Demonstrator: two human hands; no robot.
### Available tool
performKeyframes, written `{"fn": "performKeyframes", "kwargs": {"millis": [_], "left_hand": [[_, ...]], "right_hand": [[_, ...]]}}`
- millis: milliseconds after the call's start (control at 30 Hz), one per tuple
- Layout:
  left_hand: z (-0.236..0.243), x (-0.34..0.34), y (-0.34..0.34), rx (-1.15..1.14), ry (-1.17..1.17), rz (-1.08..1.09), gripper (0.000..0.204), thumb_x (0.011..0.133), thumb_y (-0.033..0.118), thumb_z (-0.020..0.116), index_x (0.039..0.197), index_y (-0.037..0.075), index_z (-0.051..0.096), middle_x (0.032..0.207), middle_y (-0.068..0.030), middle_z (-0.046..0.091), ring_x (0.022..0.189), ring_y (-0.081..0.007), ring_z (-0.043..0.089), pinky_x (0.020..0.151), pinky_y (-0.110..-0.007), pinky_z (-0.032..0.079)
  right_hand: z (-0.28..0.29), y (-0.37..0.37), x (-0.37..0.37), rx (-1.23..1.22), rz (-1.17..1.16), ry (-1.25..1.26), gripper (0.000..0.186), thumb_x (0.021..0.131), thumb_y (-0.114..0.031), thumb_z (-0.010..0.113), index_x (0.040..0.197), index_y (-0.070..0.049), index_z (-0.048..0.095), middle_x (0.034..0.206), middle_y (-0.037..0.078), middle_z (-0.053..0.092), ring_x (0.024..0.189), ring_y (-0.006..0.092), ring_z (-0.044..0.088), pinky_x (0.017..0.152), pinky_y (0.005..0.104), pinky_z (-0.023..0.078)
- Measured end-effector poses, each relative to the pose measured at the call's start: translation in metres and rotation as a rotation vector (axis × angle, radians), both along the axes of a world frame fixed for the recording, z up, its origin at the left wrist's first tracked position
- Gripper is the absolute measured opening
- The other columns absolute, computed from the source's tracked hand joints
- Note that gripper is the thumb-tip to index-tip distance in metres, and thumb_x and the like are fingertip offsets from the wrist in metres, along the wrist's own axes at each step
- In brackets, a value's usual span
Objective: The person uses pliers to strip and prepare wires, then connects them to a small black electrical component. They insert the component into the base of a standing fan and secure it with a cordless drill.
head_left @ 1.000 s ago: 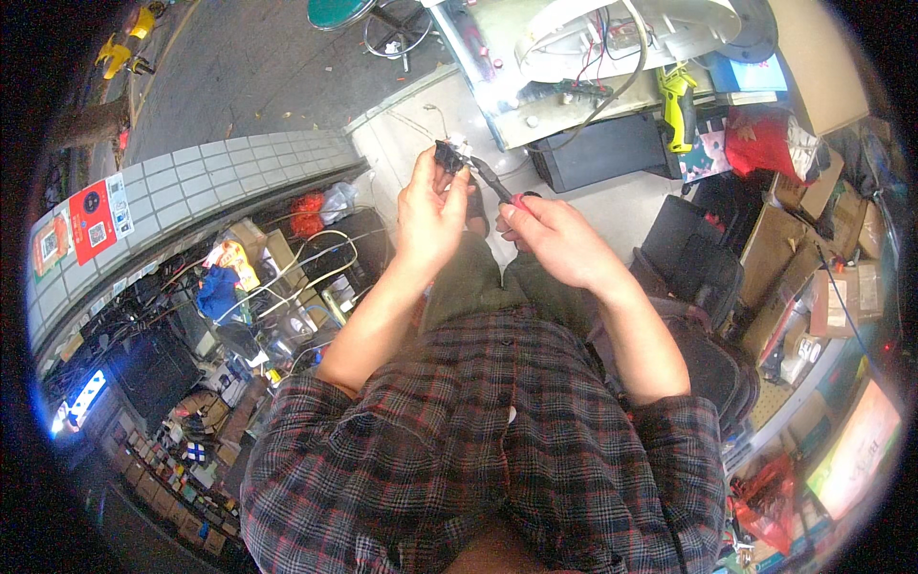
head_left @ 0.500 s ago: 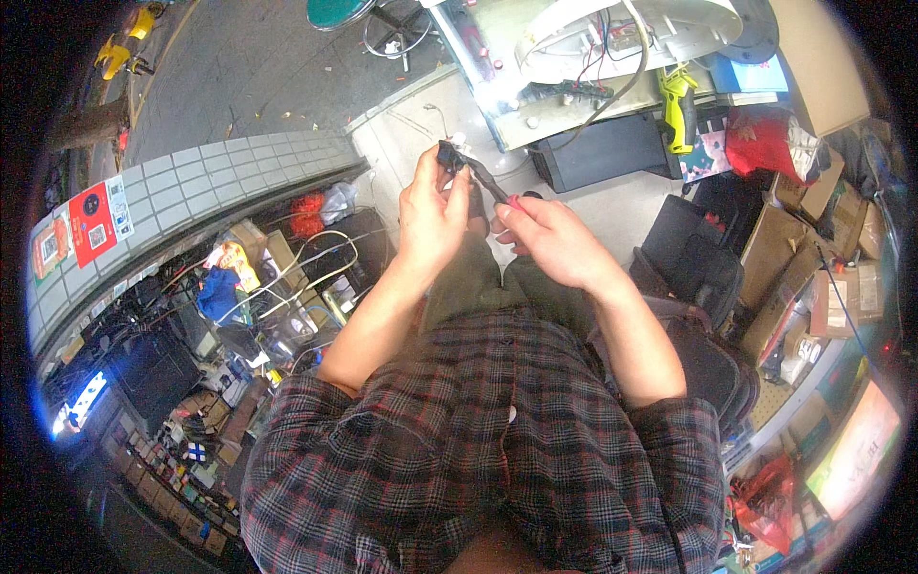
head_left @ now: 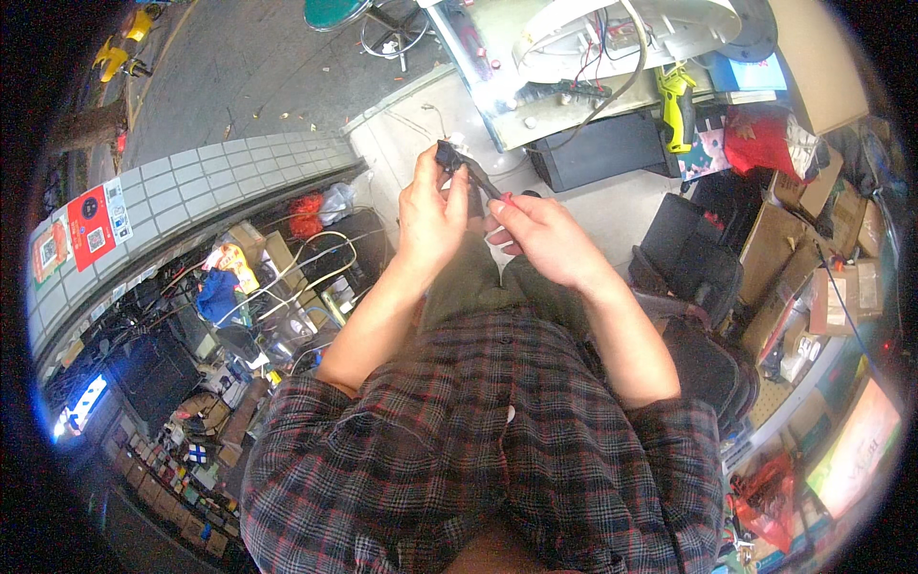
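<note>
My left hand [head_left: 432, 212] is raised before my lap, its thumb and fingers pinched on a small black part [head_left: 447, 153]. From there a thin dark length [head_left: 482, 180] slants down to my right hand [head_left: 543, 234]. The thumb and forefinger of that hand close on its red end [head_left: 504, 199], while the other fingers curl loosely below. Whether the dark length is a cable or a tool's shaft, I cannot make out. My fingers hide part of both pieces.
Ahead, a workbench [head_left: 526, 122] bears a white curved shell [head_left: 612, 43] with loose wires. A yellow-green power tool [head_left: 677, 110] hangs at its edge above a black box [head_left: 602, 153]. A tiled ledge [head_left: 239, 158] and cluttered shelves lie left; a black chair [head_left: 688, 258] and cartons [head_left: 851, 297] stand right.
My right hand has shifted slightly left and up, nearer to my left hand, and its lower fingers show a little more. The left hand stays almost in place, still pinching the black part.
</note>
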State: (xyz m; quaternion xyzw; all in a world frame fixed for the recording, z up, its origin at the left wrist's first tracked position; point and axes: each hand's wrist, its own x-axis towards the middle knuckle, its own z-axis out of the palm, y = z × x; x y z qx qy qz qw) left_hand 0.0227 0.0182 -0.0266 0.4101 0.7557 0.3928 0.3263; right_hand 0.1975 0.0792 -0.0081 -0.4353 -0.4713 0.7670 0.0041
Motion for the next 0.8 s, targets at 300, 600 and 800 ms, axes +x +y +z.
{"fn": "performKeyframes", "kwargs": {"millis": [300, 600, 800], "left_hand": [[-0.011, -0.001, -0.004, 0.073, 0.041, -0.007, 0.034, 0.099, 0.006, 0.062, 0.130, 0.000, 0.051, 0.101, -0.0216, 0.075, 0.081, -0.0266, 0.077, 0.067, -0.036, 0.060], [0.002, -0.009, -0.007, -0.058, 0.014, -0.117, 0.037, 0.101, 0.004, 0.061, 0.136, 0.000, 0.048, 0.112, -0.0158, 0.071, 0.095, -0.0191, 0.072, 0.073, -0.033, 0.063], [0.009, -0.023, -0.004, -0.112, -0.052, -0.241, 0.039, 0.101, 0.005, 0.061, 0.137, 0.000, 0.047, 0.112, -0.0145, 0.071, 0.095, -0.0163, 0.071, 0.071, -0.031, 0.062]], "right_hand": [[-0.004, -0.005, -0.007, 0.127, 0.019, -0.050, 0.044, 0.106, -0.038, 0.054, 0.107, 0.004, 0.069, 0.095, 0.012, 0.074, 0.085, 0.0174, 0.070, 0.075, 0.0331, 0.055], [0.003, 0.017, 0.003, 0.509, 0.283, -0.093, 0.041, 0.106, -0.034, 0.050, 0.095, 0.002, 0.064, 0.084, 0.023, 0.068, 0.083, 0.0406, 0.068, 0.076, 0.0495, 0.052], [0.008, 0.042, 0.010, 0.391, 0.393, -0.053, 0.041, 0.106, -0.036, 0.053, 0.096, 0.002, 0.066, 0.078, 0.017, 0.071, 0.072, 0.0292, 0.071, 0.070, 0.0401, 0.054]]}}
